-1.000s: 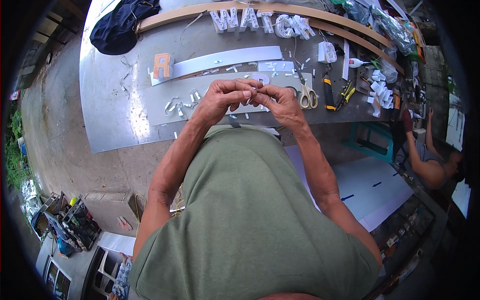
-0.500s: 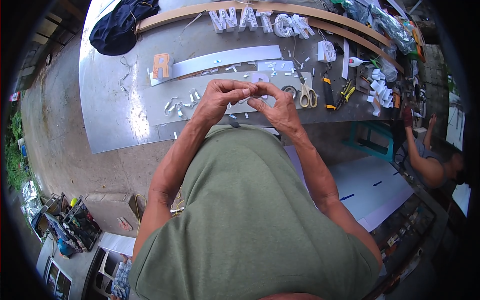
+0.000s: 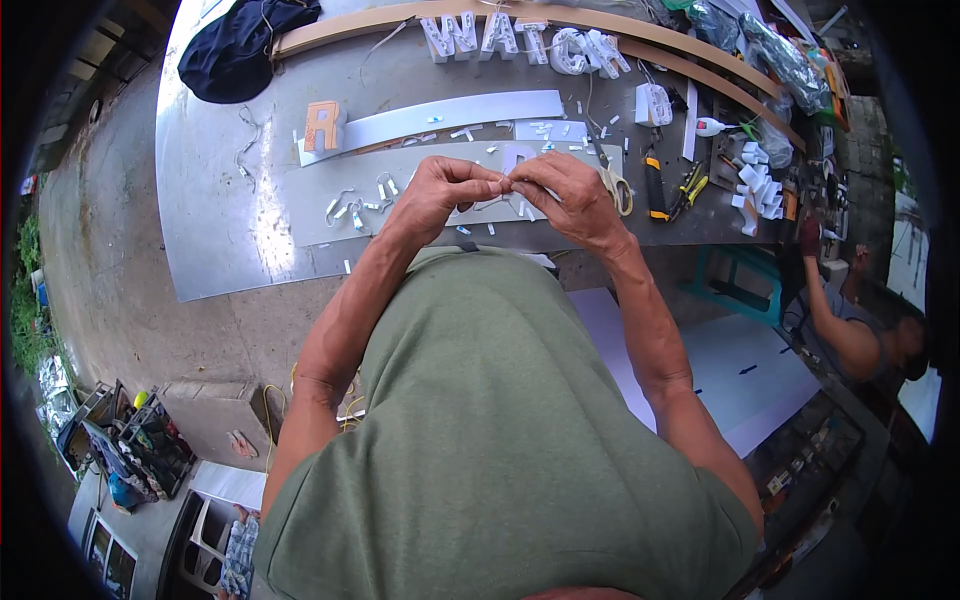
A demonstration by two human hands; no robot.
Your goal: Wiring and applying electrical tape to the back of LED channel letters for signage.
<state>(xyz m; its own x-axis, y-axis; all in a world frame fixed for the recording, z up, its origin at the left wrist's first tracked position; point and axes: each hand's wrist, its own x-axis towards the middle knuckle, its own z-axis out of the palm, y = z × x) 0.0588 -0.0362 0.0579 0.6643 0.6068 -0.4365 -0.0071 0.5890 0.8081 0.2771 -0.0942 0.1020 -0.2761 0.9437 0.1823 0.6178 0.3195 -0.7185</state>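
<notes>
Both hands (image 3: 445,197) meet fingertip to fingertip over the near edge of the grey work surface (image 3: 210,195).
The left hand and the right hand (image 3: 578,200) each have thumb and fingers pinched closed on a thin pale strand (image 3: 488,206), midway along that near edge; its ends are too small to make out. To the left lie small wired modules (image 3: 356,207); to the right, scissors (image 3: 622,190) partly behind the right hand, a yellow-black knife (image 3: 656,185) and pliers (image 3: 690,186), with white curved pieces (image 3: 762,188) toward the near right corner. Farther in, an orange-faced letter block (image 3: 322,128) stands beside a long white strip (image 3: 450,113). White letters (image 3: 498,40) line the far edge; dark cloth (image 3: 228,52) fills the far left corner.
</notes>
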